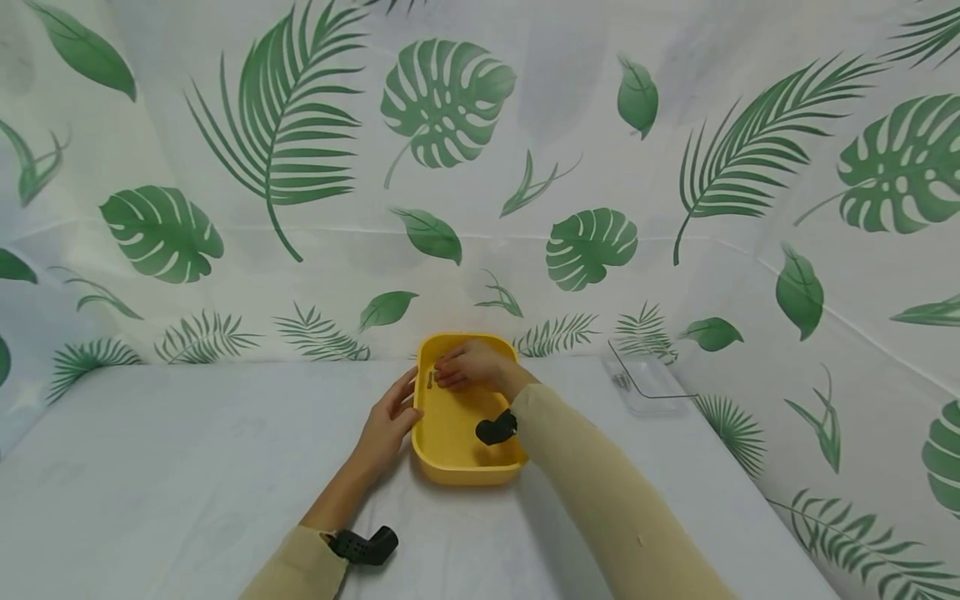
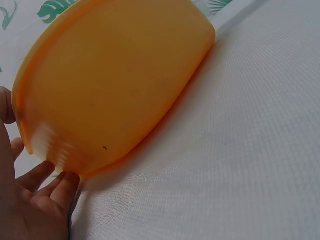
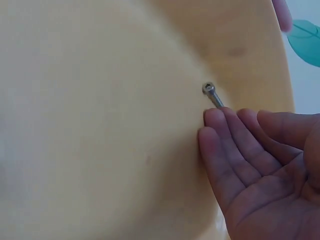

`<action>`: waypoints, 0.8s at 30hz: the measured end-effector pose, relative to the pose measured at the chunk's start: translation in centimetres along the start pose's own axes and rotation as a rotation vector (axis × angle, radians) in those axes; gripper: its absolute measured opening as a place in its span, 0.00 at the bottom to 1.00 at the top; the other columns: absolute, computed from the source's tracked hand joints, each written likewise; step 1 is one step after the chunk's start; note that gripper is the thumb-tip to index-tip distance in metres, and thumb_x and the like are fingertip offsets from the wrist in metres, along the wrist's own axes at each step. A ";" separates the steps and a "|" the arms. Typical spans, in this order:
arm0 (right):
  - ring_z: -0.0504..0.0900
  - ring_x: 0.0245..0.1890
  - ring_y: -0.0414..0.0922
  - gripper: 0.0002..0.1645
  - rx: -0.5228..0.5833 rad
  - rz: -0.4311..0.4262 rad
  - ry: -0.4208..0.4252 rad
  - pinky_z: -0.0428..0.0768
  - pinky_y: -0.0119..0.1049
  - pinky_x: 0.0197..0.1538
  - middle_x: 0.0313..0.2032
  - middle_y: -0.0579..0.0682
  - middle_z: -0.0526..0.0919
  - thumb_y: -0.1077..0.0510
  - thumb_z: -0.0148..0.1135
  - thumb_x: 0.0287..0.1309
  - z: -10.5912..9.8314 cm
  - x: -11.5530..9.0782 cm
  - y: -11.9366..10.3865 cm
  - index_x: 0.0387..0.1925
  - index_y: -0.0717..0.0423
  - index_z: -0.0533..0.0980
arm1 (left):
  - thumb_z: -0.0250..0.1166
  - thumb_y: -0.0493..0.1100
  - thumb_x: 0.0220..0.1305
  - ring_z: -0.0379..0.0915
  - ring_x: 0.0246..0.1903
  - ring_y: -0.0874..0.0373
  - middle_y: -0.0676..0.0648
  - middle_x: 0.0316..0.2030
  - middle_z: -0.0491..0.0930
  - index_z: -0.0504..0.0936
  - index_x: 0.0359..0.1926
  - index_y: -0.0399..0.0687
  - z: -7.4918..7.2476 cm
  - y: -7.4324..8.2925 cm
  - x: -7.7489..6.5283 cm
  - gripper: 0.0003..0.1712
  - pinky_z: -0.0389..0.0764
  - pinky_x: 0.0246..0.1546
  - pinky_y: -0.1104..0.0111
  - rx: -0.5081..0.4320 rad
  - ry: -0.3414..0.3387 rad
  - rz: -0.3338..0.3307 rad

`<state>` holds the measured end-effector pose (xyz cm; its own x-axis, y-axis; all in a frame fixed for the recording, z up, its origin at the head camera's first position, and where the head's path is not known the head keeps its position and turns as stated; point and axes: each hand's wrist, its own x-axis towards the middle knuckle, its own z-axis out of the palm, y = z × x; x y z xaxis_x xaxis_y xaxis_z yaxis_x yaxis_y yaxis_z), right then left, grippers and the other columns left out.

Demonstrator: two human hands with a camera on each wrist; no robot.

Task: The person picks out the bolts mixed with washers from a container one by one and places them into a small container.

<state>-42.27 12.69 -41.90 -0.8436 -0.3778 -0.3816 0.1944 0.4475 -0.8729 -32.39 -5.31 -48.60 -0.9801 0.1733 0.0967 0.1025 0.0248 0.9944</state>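
In the head view a yellow tub [image 1: 453, 433] stands on the white table. My left hand [image 1: 386, 425] lies along its left side, fingertips against the outer wall and thumb right at the rim; the left wrist view shows the fingers [image 2: 65, 187] touching that wall. My right hand [image 1: 472, 367] reaches inside, its fingers extended close together with the palm turned sideways. Just past those fingertips lies a socket-head bolt [image 3: 209, 89], seen in the head view as a small metal bolt [image 1: 431, 381] near the left wall. Part of its shank is hidden behind the fingers.
To the right of the tub sits a clear plastic tray [image 1: 656, 387] with small metal pieces [image 1: 622, 381] at its left end. A thin L-shaped rod [image 1: 667, 397] lies across it. Leaf-printed cloth [image 1: 480, 192] hangs behind the table [image 1: 187, 467].
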 end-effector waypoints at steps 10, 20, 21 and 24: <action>0.89 0.49 0.51 0.19 0.153 0.073 0.015 0.84 0.46 0.61 0.52 0.63 0.86 0.61 0.53 0.73 1.3 0.0 -0.2 0.56 0.69 0.79 | 0.51 0.33 0.69 0.63 0.74 0.41 0.36 0.75 0.63 0.58 0.78 0.53 0.0 -0.1 0.0 0.38 0.72 0.69 0.49 -0.008 -0.007 0.004; 0.90 0.43 0.48 0.19 0.239 0.115 0.080 0.85 0.43 0.58 0.50 0.61 0.87 0.65 0.55 0.70 1.8 0.5 0.1 0.58 0.69 0.78 | 0.51 0.33 0.69 0.62 0.74 0.42 0.37 0.75 0.62 0.57 0.79 0.53 -0.1 -0.2 0.0 0.38 0.71 0.70 0.49 -0.007 -0.015 0.002; 0.90 0.42 0.48 0.18 0.244 0.118 0.082 0.85 0.42 0.57 0.49 0.61 0.87 0.66 0.56 0.69 1.8 0.6 0.1 0.57 0.69 0.78 | 0.51 0.33 0.69 0.62 0.74 0.42 0.37 0.75 0.62 0.57 0.79 0.53 -0.1 -0.2 0.0 0.38 0.71 0.70 0.50 -0.007 -0.016 0.003; 0.90 0.43 0.48 0.18 0.237 0.111 0.087 0.86 0.41 0.57 0.49 0.61 0.88 0.67 0.58 0.68 1.9 0.7 0.3 0.56 0.68 0.79 | 0.51 0.32 0.69 0.62 0.74 0.42 0.37 0.75 0.62 0.57 0.79 0.53 -0.1 -0.2 0.0 0.38 0.71 0.70 0.50 -0.007 -0.018 0.006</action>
<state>-41.90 11.03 -42.98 -0.8485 -0.2615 -0.4600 0.3909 0.2762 -0.8780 -32.43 -5.40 -48.76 -0.9763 0.1906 0.1025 0.1076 0.0168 0.9941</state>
